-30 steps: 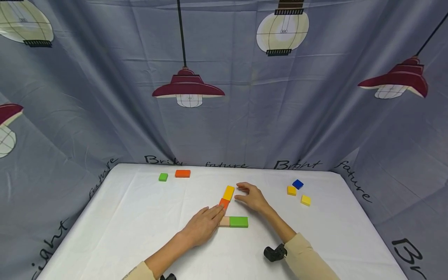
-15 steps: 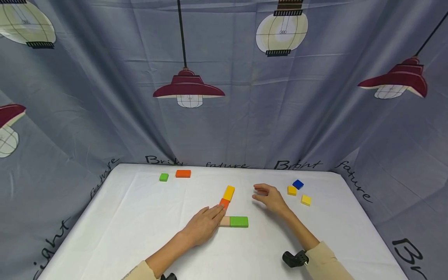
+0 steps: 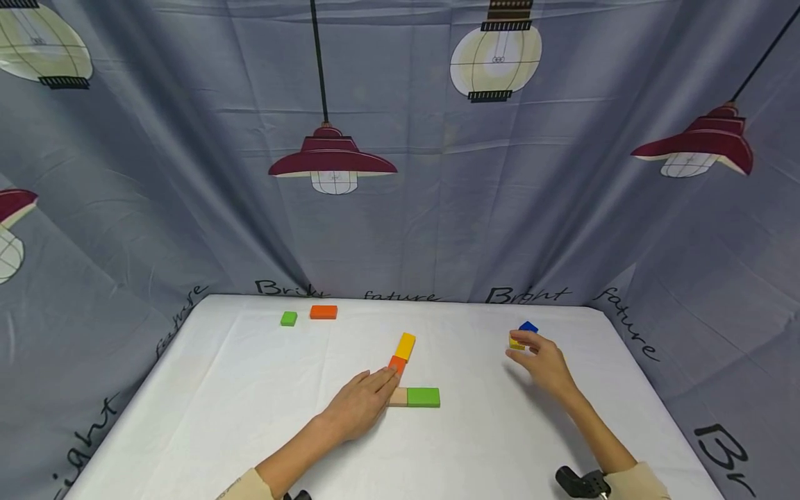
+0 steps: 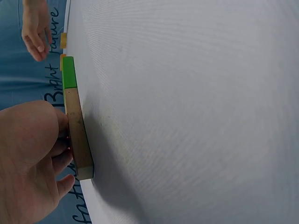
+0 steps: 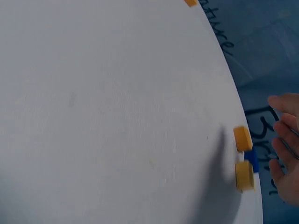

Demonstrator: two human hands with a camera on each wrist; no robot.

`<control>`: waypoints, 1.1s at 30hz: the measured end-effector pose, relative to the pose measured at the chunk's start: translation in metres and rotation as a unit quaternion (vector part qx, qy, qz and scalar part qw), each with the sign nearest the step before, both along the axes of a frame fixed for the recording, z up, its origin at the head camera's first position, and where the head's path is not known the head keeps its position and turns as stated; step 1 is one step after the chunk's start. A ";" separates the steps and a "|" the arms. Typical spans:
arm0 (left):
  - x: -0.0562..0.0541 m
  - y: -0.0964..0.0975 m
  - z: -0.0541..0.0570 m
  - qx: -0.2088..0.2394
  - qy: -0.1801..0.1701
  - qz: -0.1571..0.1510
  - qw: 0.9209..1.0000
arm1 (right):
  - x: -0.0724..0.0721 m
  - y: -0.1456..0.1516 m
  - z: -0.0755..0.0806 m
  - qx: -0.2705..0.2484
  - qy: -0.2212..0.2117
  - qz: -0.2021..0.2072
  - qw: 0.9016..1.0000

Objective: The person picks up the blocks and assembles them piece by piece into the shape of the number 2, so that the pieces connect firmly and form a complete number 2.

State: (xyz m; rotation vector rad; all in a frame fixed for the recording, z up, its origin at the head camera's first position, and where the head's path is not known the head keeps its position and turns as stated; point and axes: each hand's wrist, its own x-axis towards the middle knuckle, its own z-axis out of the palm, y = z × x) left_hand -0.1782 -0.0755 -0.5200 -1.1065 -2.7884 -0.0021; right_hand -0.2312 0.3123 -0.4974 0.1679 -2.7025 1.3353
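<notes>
A grey curtain printed with lamps and lettering hangs behind the white surface. Over it reach two hands: the left hand lies with fingers straight and close together over part of the blocks, gripping nothing, while the right hand holds thumb and fingers spread apart, with nothing between them, near the blocks on that side. The longest block, bare wood, lies partly under the left hand and meets a green block end to end. An orange bar sits at the far edge. Nearer the middle, a yellow block slants away, touching an orange block under the left fingertips. Smallest are a green square beside the orange bar, and by the right hand a blue square and two yellow squares.
</notes>
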 end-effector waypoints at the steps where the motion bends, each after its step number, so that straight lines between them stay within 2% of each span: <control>1: 0.000 0.000 0.000 0.000 0.000 0.001 1.000 | 0.001 0.005 0.001 0.005 -0.001 -0.006 1.000; 6: 0.000 -0.001 0.000 0.007 0.003 -0.001 1.000 | 0.006 0.028 -0.003 0.027 -0.020 -0.038 0.999; 16: -0.001 -0.001 0.000 0.013 -0.004 -0.001 1.000 | 0.000 0.057 -0.029 0.040 -0.082 -0.060 0.994; 20: -0.001 -0.001 0.001 0.017 -0.006 -0.002 1.000 | -0.001 0.061 -0.034 0.033 -0.082 -0.057 0.994; 33: -0.002 -0.002 -0.001 0.025 -0.005 -0.006 1.000 | 0.000 0.065 -0.038 0.062 -0.071 -0.058 0.994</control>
